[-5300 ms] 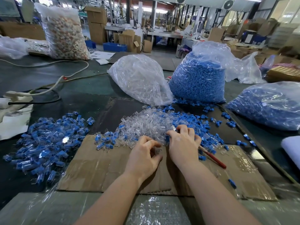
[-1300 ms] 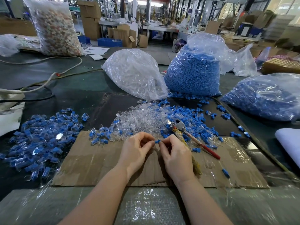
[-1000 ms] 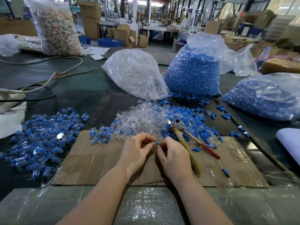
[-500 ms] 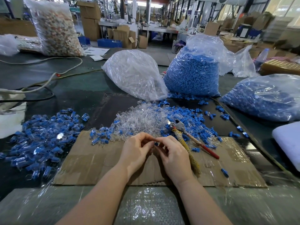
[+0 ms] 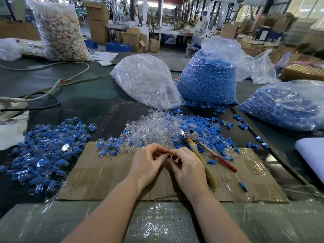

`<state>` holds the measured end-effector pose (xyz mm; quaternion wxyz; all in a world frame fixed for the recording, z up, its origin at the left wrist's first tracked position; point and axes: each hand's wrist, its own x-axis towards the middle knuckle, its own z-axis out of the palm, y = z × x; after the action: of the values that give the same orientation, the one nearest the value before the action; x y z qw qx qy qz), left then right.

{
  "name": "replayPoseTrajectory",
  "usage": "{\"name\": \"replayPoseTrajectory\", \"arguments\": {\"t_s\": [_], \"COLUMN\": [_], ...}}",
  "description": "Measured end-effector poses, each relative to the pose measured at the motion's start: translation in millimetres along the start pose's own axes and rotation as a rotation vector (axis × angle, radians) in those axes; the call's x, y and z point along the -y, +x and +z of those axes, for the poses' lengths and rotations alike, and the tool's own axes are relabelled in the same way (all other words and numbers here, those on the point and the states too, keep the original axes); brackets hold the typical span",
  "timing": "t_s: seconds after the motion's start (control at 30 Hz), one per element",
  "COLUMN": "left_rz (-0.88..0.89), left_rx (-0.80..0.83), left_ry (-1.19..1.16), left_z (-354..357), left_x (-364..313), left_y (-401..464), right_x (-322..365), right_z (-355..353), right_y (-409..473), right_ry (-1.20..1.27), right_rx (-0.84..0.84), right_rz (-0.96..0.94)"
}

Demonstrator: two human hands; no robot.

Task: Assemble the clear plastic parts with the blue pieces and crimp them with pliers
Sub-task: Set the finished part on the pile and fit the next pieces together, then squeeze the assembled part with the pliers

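My left hand (image 5: 149, 165) and my right hand (image 5: 188, 170) meet fingertip to fingertip over the cardboard sheet (image 5: 98, 174). Between them sits a small blue piece (image 5: 168, 156); a clear part that it may be joined to is too hidden by my fingers to make out. A heap of loose clear plastic parts (image 5: 154, 128) lies just beyond my hands, with loose blue pieces (image 5: 206, 127) to its right. The pliers (image 5: 201, 146), with one red handle and one wrapped handle, lie on the cardboard beside my right hand. Assembled blue-and-clear parts (image 5: 45, 146) are piled at the left.
Behind the heaps stand a bag of clear parts (image 5: 145, 81) and a bag of blue pieces (image 5: 208, 76); another blue-filled bag (image 5: 287, 106) lies at the right. Cables (image 5: 43, 92) run over the dark table at the left. A white pad (image 5: 313, 155) lies at the right edge.
Five seconds ago my hands were reaching into the heaps. Since then they came back together over the cardboard with the blue piece pinched between them; in the last second they only shifted slightly.
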<state>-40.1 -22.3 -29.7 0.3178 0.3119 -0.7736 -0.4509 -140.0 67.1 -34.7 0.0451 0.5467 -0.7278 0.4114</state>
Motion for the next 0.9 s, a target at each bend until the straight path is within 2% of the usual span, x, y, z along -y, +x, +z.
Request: {"name": "replayPoseTrajectory", "arguments": {"t_s": [0.13,0.23,0.33,0.4,0.47,0.63,0.73,0.9], "left_rz": [-0.024,-0.057,-0.110,-0.144,-0.166,-0.309,-0.345,-0.374], "left_rx": [-0.018,-0.023,-0.014,-0.013,-0.025,-0.077,-0.105,-0.128], "left_ry": [-0.043,-0.090,-0.173,-0.257,-0.301,-0.546,-0.620,-0.627], "left_z": [0.8,1.0,0.7,1.1,1.9,4.1,4.3,2.7], "left_x": [0.0,2.2,5.1,5.6,6.3,8.3,9.6,10.6], "left_y": [0.5,2.0,4.4,6.2,8.7,13.3,16.7,21.9], "right_x": [0.3,-2.3,-9.1,-12.8,-14.1,-6.2,2.1,17.8], "right_z": [-5.4,-16.3,-33.0,-40.3,-43.3,-49.9,-52.9,-53.9], "right_y": [-0.6,2.5,8.7,10.5,11.8,17.0,19.3,26.4], "right_ry": [-0.077,-0.347,-0.623,-0.697,-0.728,-0.685,-0.516,-0.176], "right_rx": [-0.096,-0.133,0.094,0.238,0.295,0.253,0.237,0.448], "right_rz": [0.065,0.289,0.593,0.664,0.657,0.572,0.536,0.544]}}
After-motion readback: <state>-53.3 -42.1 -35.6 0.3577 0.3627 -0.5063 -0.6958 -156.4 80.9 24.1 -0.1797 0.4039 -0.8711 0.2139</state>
